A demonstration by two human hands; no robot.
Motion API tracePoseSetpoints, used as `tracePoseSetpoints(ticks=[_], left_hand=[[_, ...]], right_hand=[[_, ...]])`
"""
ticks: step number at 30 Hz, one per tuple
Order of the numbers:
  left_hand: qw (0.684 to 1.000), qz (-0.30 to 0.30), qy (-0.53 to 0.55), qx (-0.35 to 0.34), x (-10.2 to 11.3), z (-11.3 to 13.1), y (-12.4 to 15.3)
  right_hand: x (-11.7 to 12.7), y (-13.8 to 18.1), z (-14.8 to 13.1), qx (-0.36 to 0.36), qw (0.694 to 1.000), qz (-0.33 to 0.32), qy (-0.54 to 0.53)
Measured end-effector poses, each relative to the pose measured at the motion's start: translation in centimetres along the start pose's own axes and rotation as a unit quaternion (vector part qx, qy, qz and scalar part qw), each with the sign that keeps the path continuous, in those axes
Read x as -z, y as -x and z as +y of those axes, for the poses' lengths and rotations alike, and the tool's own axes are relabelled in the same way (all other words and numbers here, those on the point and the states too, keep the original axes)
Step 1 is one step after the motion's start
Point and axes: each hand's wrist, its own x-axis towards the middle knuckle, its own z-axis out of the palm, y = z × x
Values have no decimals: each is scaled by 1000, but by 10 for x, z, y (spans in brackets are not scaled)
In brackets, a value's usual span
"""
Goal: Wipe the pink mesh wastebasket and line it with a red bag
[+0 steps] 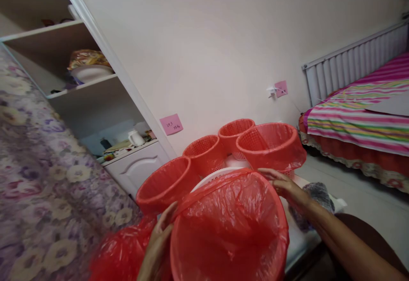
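Beside the flowered cloth on my left, my left hand is lying flat, fingers spread, against the side of the nearest red basket, which is sitting right in front of me with a red plastic bag lining it. My right hand is resting open-fingered on its far rim. Four more red baskets are standing behind it, and the striped bed is lying at the right.

A round red plastic basket, lined with a thin red plastic bag, tilted so its open mouth faces the viewer. The crinkled bag is folded over the rim and lies loose inside. It sits in front, lowest of the frame
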Motion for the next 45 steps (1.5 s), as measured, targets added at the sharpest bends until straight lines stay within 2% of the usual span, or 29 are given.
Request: tracePoseSetpoints(ticks=[3, 5, 8, 10, 12, 15, 20, 26, 34, 37, 41, 45], left_hand=[[995, -37, -89, -30, 19, 8, -6], [979, -45, -191, -62, 19, 16, -10], [921, -98, -352, -132, -1, 31, -19], [880, -129, -423, -174, -19, 37, -29], [862, -144, -447, -189, -33, 40, -42], [855, -155, -455, -194, -41, 39, -61], [854, -157, -453, -201, -42, 36, -73], [875, -156, -421, -178, -50, 35, -79], [890, -141, -404, -159, -60, 28, -95], [896, -151, -389, -152, -60, 28, -96], [907, -173, -357, -138, -62, 27, -96], [923, -192, -316, -106, -62, 24, -99]], right_hand=[[9, 7, -14, 46, 995, 20, 89], [8, 5, -21, 74, 987, 14, 139], [-3, -10, -27, 101, 976, -28, 191], [-11, -23, -29, 111, 971, -53, 204], [-18, -35, -30, 116, 967, -67, 216], [-26, -48, -31, 121, 959, -78, 243], [-31, -59, -31, 117, 950, -75, 281], [-33, -69, -28, 127, 947, -58, 291], [-33, -58, -42, 147, 927, -99, 329], [-36, -58, -45, 157, 924, -78, 341], [-40, -67, -41, 144, 940, -42, 306], [-44, -69, -35, 77, 973, -36, 216]])
